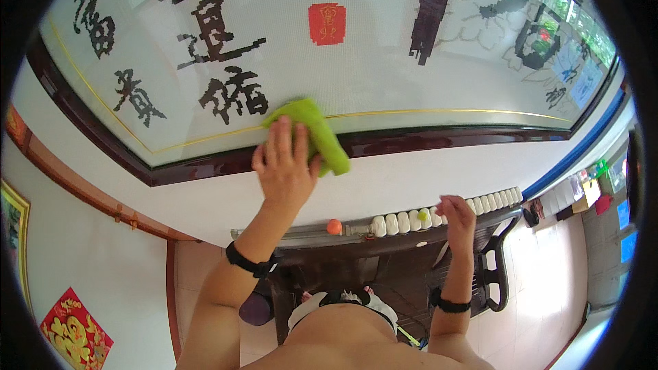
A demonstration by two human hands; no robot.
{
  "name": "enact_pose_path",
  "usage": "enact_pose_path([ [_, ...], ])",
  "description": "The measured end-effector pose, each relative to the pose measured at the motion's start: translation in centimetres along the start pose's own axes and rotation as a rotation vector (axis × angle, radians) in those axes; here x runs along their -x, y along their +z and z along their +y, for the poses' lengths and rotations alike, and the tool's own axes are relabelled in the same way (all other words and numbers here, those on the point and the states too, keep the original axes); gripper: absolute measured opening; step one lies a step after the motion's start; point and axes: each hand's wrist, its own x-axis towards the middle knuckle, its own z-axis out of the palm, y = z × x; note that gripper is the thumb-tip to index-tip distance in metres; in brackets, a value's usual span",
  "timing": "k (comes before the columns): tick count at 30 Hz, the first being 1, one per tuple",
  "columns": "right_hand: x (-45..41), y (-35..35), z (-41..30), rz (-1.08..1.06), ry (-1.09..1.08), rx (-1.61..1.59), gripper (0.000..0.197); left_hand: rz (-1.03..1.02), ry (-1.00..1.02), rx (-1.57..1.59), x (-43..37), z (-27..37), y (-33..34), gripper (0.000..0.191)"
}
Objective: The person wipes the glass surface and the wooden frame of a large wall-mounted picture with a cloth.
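My left hand [285, 164] presses a lime-green cloth [331, 146] against the lower edge of a large framed picture, with the fingers spread over the cloth's left part. The cloth overlaps both the glass [360, 77] and the dark reddish-brown wooden frame [437, 140]. Behind the glass are black calligraphy characters [236, 92], a red seal [327, 24] and a thin gold border line. My right hand [457, 216] hovers lower right, fingers loosely bent, with nothing seen in it. From this view it overlaps a white sectional radiator [401, 223].
A round orange object [334, 226] and a small yellow-green one [422, 215] appear along the radiator. Below me stands a dark wooden bench [354, 262] with an armrest [501, 267]. A dark purple rounded object [257, 309] is at left. A red diamond-shaped decoration [77, 331] hangs on the left wall.
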Motion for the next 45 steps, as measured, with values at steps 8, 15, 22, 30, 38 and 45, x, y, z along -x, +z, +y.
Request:
enact_pose_path([
  [8, 2.9, 23.4, -14.5, -0.547, -0.613, 0.219, 0.029, 0.017, -0.140, -0.016, 2.5, -5.4, -1.9, 0.099],
  [15, 4.7, 33.9, -14.3, -0.645, -0.797, 0.382, 0.060, 0.000, -0.071, 0.140, 2.4, -8.5, -3.2, 0.076],
  [22, 0.6, 37.5, -11.9, -0.400, -0.765, 0.511, 0.072, -0.084, -0.022, 0.301, 2.0, -10.6, -2.4, 0.079],
  [30, -1.5, 42.3, -10.6, -0.036, -0.864, 0.819, 0.082, -0.030, -0.221, 1.070, 1.5, -13.4, -2.1, 0.049],
  [38, -3.1, 39.9, -9.4, -0.005, -1.023, 0.935, 0.078, 0.109, -0.559, 1.391, 3.3, -11.9, -0.5, 0.033],
  [45, -6.0, 30.8, -8.5, 0.024, -0.945, 0.942, 0.067, 0.203, -0.539, 1.328, 1.7, -6.9, -1.8, 0.034],
])
